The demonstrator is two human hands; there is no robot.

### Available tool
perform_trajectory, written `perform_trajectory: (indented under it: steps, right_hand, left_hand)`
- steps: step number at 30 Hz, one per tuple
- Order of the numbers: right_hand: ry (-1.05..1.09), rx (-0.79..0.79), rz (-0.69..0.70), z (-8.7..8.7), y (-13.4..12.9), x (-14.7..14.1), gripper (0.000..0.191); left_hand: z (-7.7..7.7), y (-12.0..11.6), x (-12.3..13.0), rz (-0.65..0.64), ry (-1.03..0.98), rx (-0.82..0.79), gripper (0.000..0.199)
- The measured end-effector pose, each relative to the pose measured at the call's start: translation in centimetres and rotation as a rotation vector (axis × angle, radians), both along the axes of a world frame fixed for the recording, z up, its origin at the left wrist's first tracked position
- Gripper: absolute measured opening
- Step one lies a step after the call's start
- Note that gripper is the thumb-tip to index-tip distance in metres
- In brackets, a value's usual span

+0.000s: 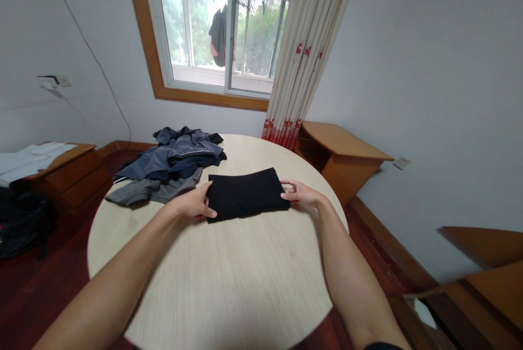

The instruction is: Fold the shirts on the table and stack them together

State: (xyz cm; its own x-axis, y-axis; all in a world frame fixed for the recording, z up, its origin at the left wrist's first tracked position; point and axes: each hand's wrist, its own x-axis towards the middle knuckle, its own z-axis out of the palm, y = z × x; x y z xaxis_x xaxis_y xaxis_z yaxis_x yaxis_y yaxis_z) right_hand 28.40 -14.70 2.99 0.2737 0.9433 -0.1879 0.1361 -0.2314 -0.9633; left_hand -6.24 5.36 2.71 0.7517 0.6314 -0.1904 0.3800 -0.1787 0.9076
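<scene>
Round table (pixel 229 279) with clothes pile (pixel 175 156), black cloth (pixel 245 193).

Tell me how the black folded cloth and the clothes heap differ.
The black folded cloth is flat and neatly rectangular; the clothes heap is rumpled and uneven. The cloth looks plain black, while the heap mixes grey and dark blue. Both lie on the round table.

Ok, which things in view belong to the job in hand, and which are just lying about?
Part of the job:
Folded black cloth, held at its ends by the left hand and right hand
Round table under it
Clothes pile, probably

Just lying about, it seems:
Black bag
Pale sheet on the low cabinet
</scene>
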Motion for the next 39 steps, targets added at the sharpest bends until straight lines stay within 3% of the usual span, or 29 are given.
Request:
perform_trajectory:
  steps: [5,10,16,18,23,27,30,33,36,39]
  right_hand:
    - [0.094,0.042,0.061,0.3,-0.2,-0.7,0.086]
    - [-0.074,0.02,0.027,0.9,0.1,-0.3,0.087]
    - [-0.108,-0.084,0.217,1.0,-0.2,0.0,0.106]
    - [-0.125,-0.124,0.251,0.9,-0.2,0.1,0.106]
    - [-0.278,-0.186,0.207,1.1,-0.3,0.5,0.097]
    - [-0.218,-0.081,0.135,1.0,-0.1,0.4,0.081]
    - [-0.203,0.079,-0.097,0.3,1.0,0.0,0.07]
    - [-0.176,0.172,-0.276,-0.9,2.8,-0.4,0.059]
    - [-0.108,0.269,-0.411,-2.3,4.5,-0.7,0.056]
    - [-0.135,0.332,-0.467,-3.4,5.8,-0.4,0.057]
  left_hand:
    - [0.1,0.2,0.7,0.095,-0.049,0.288,0.109]
    - [0.7,0.7,0.6,0.181,-0.048,0.463,0.095]
    - [0.9,0.6,-0.2,-0.012,0.056,0.319,0.108]
    - [1.1,0.4,-0.4,-0.061,0.155,0.362,0.113]
    - [2.0,0.1,-0.6,-0.164,0.461,0.52,0.118]
    - [1.8,0.8,-0.6,-0.188,0.308,0.309,0.119]
    - [1.2,1.8,-0.3,-0.096,0.134,0.124,0.122]
    - [0.3,2.7,1.0,0.077,-0.003,-0.025,0.109]
    - [-0.8,3.2,3.1,0.298,-0.174,-0.032,0.086]
    - [-1.8,3.4,5.1,0.418,-0.277,0.008,0.077]
